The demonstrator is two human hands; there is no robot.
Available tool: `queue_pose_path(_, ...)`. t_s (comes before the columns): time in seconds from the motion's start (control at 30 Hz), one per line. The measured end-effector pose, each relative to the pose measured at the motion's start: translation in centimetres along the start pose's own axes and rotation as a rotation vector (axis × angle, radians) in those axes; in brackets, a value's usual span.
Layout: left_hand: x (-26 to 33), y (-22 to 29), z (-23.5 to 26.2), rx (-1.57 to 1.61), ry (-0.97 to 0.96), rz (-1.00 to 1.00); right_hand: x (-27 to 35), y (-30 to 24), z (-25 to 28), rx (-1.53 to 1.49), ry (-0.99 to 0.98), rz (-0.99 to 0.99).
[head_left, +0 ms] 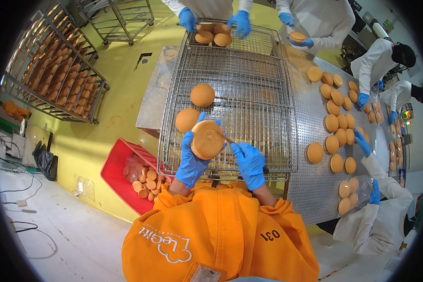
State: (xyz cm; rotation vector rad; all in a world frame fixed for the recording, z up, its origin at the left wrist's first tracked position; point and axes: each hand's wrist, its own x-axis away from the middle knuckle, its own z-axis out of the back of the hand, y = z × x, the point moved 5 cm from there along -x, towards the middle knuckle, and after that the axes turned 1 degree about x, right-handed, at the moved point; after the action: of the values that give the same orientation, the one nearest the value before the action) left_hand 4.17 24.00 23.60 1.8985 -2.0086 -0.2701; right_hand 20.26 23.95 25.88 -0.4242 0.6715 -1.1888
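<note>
My left hand [192,162], in a blue glove, grips a round golden bun [207,140] from its side, its flat face turned up. My right hand [249,164], also gloved in blue, is closed around a thin tool [228,138]; its narrow end touches the bun's face near the right edge. A dark end of the tool pokes out below that hand; its exact kind is unclear. Two more buns, one domed bun [202,96] and one just left of the held one [187,120], lie on the wire rack [249,105] under my hands.
A red crate [115,171] with bun pieces stands at lower left. Several buns cover the perforated metal table [310,188] at right, where gloved co-workers handle them. Across the rack, a person's gloved hands [240,24] hold buns. A loaded trolley [56,70] stands far left.
</note>
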Motion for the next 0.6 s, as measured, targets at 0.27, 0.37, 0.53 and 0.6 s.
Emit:
queue_pose_path(0.27,-0.4,-1.1,1.8,-0.14,0.065,0.079,0.9,3.6,-2.0,-0.105,-0.069,-0.11)
queue_pose_path(0.37,-0.9,-1.6,1.7,-0.187,0.104,0.072,1.4,7.2,-2.9,-0.272,-0.167,-0.456)
queue_pose_path(0.53,-0.3,-5.8,-0.4,-0.728,-0.17,0.341,2.8,7.3,-4.6,-0.793,-0.04,-0.52)
queue_pose_path(0.6,-0.4,-3.4,-3.1,-1.074,-0.308,0.267,1.8,11.4,-2.9,-1.122,-0.032,-0.751)
